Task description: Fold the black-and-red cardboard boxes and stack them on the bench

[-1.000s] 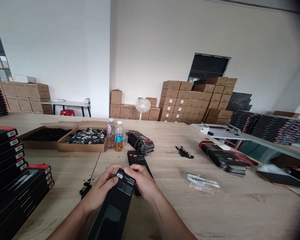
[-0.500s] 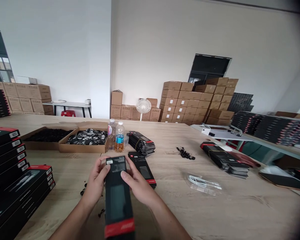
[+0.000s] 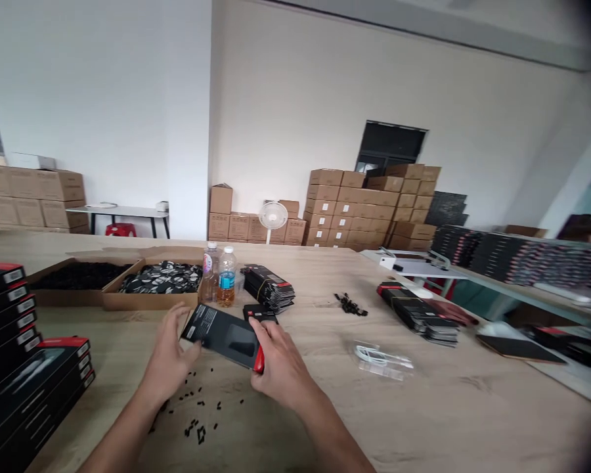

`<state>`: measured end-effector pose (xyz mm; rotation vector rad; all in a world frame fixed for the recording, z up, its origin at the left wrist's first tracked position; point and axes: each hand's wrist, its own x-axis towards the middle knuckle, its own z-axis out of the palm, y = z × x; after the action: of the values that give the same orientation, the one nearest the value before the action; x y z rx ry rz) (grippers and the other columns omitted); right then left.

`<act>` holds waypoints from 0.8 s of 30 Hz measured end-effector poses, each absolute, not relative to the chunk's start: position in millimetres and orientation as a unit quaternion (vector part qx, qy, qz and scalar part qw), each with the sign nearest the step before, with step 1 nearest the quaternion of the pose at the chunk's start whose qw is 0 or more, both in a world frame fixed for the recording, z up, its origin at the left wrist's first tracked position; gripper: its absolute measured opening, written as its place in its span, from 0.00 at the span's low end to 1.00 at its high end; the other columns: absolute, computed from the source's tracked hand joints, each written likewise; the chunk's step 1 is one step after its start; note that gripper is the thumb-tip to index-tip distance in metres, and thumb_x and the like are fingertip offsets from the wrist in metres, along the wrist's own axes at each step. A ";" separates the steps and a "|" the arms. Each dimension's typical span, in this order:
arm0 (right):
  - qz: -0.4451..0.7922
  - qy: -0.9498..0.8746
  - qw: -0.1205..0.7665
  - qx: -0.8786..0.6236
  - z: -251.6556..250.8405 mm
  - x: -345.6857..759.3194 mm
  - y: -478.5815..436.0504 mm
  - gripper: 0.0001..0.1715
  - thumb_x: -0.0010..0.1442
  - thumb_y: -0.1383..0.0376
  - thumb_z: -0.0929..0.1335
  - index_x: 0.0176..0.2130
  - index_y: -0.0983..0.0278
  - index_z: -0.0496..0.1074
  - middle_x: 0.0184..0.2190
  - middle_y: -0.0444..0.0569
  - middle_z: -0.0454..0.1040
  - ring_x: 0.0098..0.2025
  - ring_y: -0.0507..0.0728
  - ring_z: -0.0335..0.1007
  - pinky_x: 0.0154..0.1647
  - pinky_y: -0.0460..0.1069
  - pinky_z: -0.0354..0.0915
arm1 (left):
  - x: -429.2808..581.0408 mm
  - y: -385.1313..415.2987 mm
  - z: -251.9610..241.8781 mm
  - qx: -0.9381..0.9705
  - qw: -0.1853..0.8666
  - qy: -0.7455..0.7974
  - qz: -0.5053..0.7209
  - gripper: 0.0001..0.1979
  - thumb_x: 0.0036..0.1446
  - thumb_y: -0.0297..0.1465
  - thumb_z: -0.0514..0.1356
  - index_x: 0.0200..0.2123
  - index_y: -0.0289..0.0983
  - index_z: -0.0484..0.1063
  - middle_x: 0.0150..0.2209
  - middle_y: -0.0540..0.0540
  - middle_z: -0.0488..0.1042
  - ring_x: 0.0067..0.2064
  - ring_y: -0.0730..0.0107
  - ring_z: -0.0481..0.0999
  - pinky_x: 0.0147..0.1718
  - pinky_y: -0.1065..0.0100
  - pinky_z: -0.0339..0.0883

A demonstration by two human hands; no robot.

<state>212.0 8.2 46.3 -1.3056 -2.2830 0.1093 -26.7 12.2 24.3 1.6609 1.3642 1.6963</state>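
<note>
Head: wood table point(image 3: 453, 427), with two bare hands over it.
Stack point(image 3: 10, 394): black boxes with red edges, at the left.
Cartons point(image 3: 148, 301): two, side by side, holding dark pieces.
Left hand point(image 3: 170, 361): wide, thumb and fingers apart around the left end of the box point(image 3: 221, 335); I cannot tell if they touch it.
Bits point(image 3: 201, 435): small, black, scattered on the table.
Bottles point(image 3: 226, 282): two, upright, beside the cartons.
Box: black, tilted above the table, between the hands.
Right hand point(image 3: 280, 361): holding the box by its red end.
Cable point(image 3: 372, 355): white, on clear plastic.
Bundle point(image 3: 416, 314): banded, black, far right.
</note>
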 end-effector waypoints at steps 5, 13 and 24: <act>0.113 -0.851 0.221 -0.462 47.3 249.8 -24.3 0.53 0.43 0.69 0.70 0.66 0.61 0.56 0.56 0.55 0.64 0.58 0.63 0.63 0.61 0.55 0.60 | -12.4 -10.6 18.0 0.851 0.067 0.437 0.283 0.45 0.42 0.20 0.60 0.64 0.50 0.56 0.68 0.45 0.56 0.69 0.46 0.50 0.66 0.42 0.42; 0.267 -0.816 0.099 -0.504 80.2 367.2 -9.7 0.59 0.41 0.57 0.78 0.67 0.53 0.55 0.67 0.52 0.57 0.66 0.66 0.56 0.64 0.58 0.55 | 12.2 -26.1 19.3 0.853 0.188 0.416 0.253 0.37 0.41 0.19 0.55 0.56 0.48 0.62 0.58 0.47 0.66 0.58 0.60 0.68 0.52 0.64 0.65; 0.170 -0.636 -0.019 -0.752 71.7 521.7 37.7 0.48 0.28 0.63 0.77 0.52 0.60 0.73 0.51 0.58 0.74 0.53 0.74 0.69 0.49 0.58 0.66 | 10.3 -9.3 14.4 0.792 0.146 0.510 0.304 0.39 0.45 0.21 0.57 0.62 0.44 0.57 0.61 0.45 0.64 0.62 0.60 0.63 0.55 0.62 0.63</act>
<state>521.7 37.7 71.7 -2.3920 -2.0237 0.5402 10.3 -9.3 14.4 2.2792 1.4670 0.8748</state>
